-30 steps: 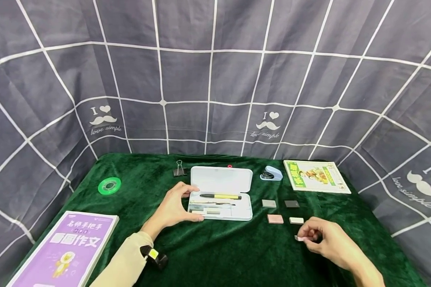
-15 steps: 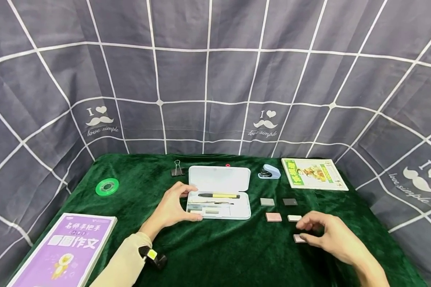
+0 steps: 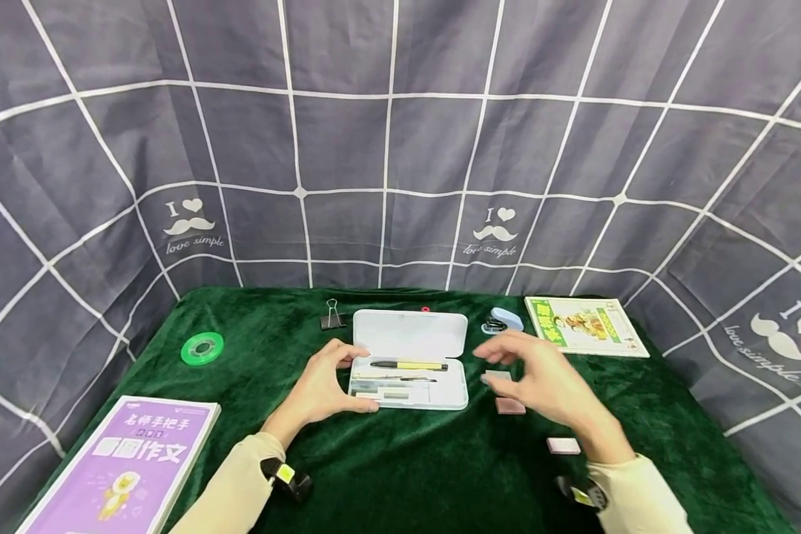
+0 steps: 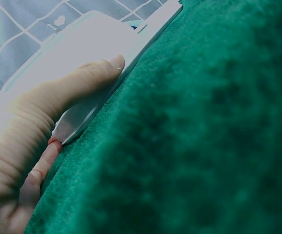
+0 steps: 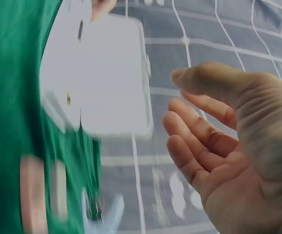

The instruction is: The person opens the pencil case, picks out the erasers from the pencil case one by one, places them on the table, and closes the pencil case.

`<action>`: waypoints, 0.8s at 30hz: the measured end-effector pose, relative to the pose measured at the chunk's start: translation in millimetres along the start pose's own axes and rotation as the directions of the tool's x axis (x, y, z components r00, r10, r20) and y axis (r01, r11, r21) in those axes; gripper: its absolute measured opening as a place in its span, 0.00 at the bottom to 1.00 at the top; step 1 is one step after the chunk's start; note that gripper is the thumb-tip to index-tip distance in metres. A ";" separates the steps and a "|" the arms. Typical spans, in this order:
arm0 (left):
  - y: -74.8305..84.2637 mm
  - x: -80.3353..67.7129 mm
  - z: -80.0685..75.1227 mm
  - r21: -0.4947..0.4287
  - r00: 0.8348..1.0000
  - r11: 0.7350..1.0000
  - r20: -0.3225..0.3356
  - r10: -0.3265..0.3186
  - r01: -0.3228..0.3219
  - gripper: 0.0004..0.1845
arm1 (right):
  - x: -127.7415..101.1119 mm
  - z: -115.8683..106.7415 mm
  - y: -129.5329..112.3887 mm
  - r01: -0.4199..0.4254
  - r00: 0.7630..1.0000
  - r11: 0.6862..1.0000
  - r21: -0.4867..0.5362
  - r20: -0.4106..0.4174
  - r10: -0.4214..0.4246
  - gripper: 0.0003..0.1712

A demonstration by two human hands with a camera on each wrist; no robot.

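A translucent white pencil case [image 3: 410, 334] lies with its lid up in the middle of the green cloth. Inside are a yellow-and-black pen [image 3: 417, 366], a slimmer pale pen [image 3: 400, 378] and a small whitish piece [image 3: 395, 394]. My left hand [image 3: 323, 382] grips the case's left end, thumb along the front edge [image 4: 87, 83]. Over the small blocks right of the case hovers my right hand [image 3: 541, 378], fingers loosely bent, holding nothing. Below it show a grey block [image 3: 497, 375], a pink block [image 3: 510, 406] and a pinkish-white block [image 3: 564, 446]; other blocks are hidden.
Behind the case stand a black binder clip [image 3: 332, 320] and a light-blue stapler [image 3: 505, 320]. A green tape roll [image 3: 202, 348] and a purple book [image 3: 123, 463] lie left, a green-and-white book [image 3: 587, 326] at the back right. A grey grid curtain [image 3: 347, 148] surrounds the table.
My right hand has let go of the pinkish-white block, leaving it on the cloth, and has moved left and away from me toward the case. The left hand keeps its grip on the case.
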State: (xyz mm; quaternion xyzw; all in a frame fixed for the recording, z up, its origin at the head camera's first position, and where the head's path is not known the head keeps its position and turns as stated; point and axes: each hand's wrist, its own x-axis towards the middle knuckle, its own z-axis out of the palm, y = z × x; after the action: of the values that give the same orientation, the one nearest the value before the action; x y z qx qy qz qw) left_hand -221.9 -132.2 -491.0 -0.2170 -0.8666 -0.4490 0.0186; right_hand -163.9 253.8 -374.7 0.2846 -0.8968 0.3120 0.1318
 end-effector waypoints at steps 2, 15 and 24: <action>1.4 0.5 -0.4 -0.003 1.000 1.000 -0.001 0.001 -0.001 0.47 | 14.6 16.7 -5.4 0.009 1.000 0.999 0.041 0.014 -0.010 0.20; 1.1 2.8 1.2 -0.019 1.000 1.000 0.014 0.021 -0.021 0.47 | 49.1 116.2 -18.2 0.049 0.979 0.991 0.124 0.188 -0.072 0.11; 0.0 0.0 -0.1 -0.013 1.000 1.000 0.005 0.007 -0.007 0.47 | 48.8 126.6 -18.8 0.140 0.965 0.989 0.053 0.216 -0.148 0.13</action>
State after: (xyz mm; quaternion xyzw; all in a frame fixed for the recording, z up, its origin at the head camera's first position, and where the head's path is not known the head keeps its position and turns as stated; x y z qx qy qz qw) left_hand -221.8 -132.3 -491.0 -0.2215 -0.8629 -0.4540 0.0164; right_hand -199.4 140.4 -442.9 0.3842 -0.8767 0.2852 0.0491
